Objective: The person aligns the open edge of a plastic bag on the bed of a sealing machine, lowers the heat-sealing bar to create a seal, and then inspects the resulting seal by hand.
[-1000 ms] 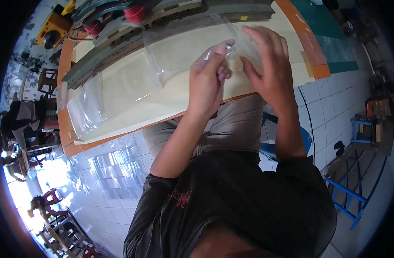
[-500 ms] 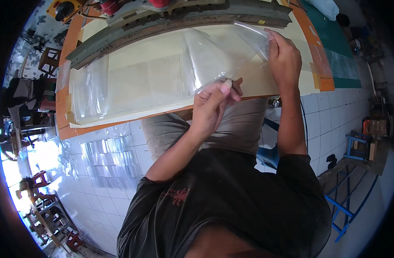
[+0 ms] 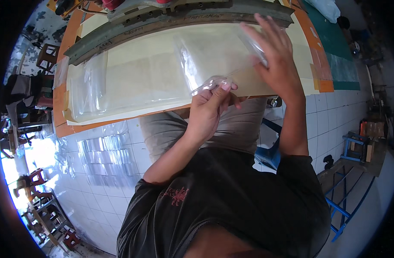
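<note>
A clear plastic sheet (image 3: pixel 189 64) lies over a cream-coloured work surface (image 3: pixel 302 60), its middle raised in a shiny fold. At the front edge, my left hand (image 3: pixel 210 105) pinches the sheet's near edge between thumb and fingers. My right hand (image 3: pixel 274 58) is over the right part of the sheet, fingers spread and slightly blurred by motion. Curled plastic shows beside its fingers; whether they touch it is unclear. At the left end, the plastic forms another glossy fold (image 3: pixel 93 81).
A long grey metal bar (image 3: pixel 139 28) runs along the back of the work surface. Stacked clear plastic pieces (image 3: pixel 106 159) lie on the tiled floor at left. A blue stool (image 3: pixel 268 152) stands by my legs, and a blue metal frame (image 3: pixel 343 210) at far right.
My right hand has let go of the sheet's right edge and spread its fingers. The middle fold has shifted slightly left and flattened. My left hand keeps its pinch.
</note>
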